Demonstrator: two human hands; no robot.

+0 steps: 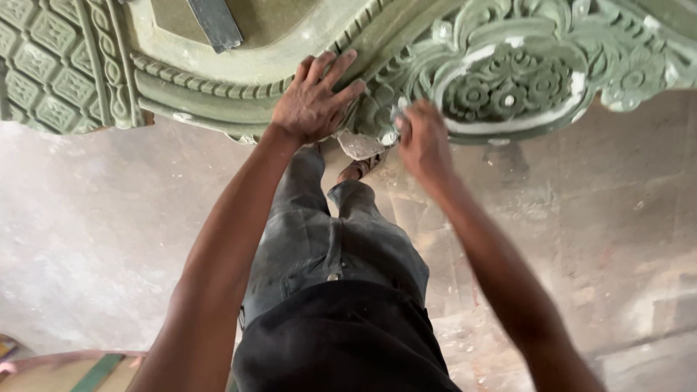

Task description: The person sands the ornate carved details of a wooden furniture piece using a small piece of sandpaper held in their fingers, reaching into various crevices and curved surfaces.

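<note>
Single head cam, looking steeply down past the torso to the floor (109, 218); close range, carved green panel (239, 80) fills the frame's top.

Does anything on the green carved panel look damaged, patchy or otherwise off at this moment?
The green carved panel shows whitish, worn-looking patches around the floral medallion near the right hand, unlike the even green under the left hand. The floor is dusty. Nothing looks broken.

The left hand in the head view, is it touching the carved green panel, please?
Touching: the head view shows the left hand pressed flat, fingers spread, on the carved green panel, with no gap.
</note>
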